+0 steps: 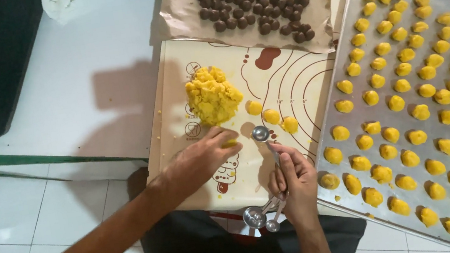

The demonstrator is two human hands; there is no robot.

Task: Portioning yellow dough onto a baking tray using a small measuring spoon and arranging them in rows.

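Our left hand [201,158] rests flat on the mat [172,92], fingertips pinching a yellow bit; the dough [212,94] lies at twelve o'clock, nearer this hand. Our right hand [294,180] grips the spoons [265,156], bowl pointing to twelve. The tray [342,37] sits at three o'clock.

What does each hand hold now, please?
Left hand: closed on a bit of yellow dough, resting on the baking mat.
Right hand: closed on the measuring spoons.
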